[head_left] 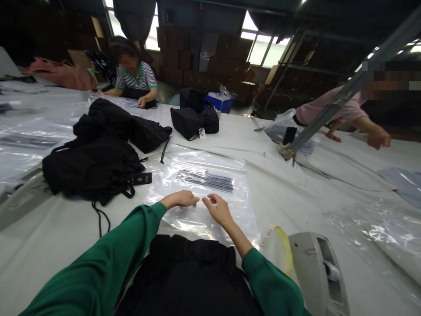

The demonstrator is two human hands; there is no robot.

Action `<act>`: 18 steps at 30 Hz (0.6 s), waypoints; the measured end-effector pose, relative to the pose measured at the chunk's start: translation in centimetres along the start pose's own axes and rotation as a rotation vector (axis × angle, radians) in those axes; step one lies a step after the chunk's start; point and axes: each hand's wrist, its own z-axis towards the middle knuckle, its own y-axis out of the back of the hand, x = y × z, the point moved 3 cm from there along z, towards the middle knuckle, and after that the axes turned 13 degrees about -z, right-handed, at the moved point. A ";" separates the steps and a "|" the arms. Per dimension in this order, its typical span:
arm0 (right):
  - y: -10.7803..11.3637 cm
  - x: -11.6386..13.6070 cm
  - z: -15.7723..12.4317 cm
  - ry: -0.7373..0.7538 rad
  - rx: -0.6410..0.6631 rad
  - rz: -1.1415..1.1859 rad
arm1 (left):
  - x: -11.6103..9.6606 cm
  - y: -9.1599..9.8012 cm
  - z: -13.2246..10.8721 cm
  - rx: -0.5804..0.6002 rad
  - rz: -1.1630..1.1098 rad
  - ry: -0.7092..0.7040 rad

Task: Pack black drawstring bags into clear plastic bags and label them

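Green-sleeved arms [108,253] converge over the clear bag [206,180], right hand [217,209] loosely parted, left hand [184,199] curled, its grip unclear.

Bench [283,180]: white. Plastic bag [238,210], mid-bench: clear, black-printed lines inside thin black frame. Cloth bag [194,276] at near edge: solid black. Bag pile [95,162] toward left edge: black; hang tag [143,178] black with white emblem. Bags [186,123] toward far edge: black, white label [202,134]. Wearer's sleeves [131,237]: deep green. Device [304,267], near edge: pale grey. Striped shirt [149,79], far edge: dark-and-white, green trim. Bin [222,104] beyond far edge: blue.
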 end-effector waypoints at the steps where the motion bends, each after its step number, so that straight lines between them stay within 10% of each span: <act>1: 0.2 0.6 0.0 0.020 -0.015 -0.034 | -0.1 -0.2 0.0 -0.035 0.006 -0.008; 9: 0.9 -0.8 -0.7 0.020 0.007 -0.299 | 0.4 -1.6 -1.8 -0.322 0.155 -0.108; 18: 5.1 -8.6 -3.6 -0.109 -0.069 -0.179 | 7.0 0.4 -7.1 -0.550 -0.069 -0.038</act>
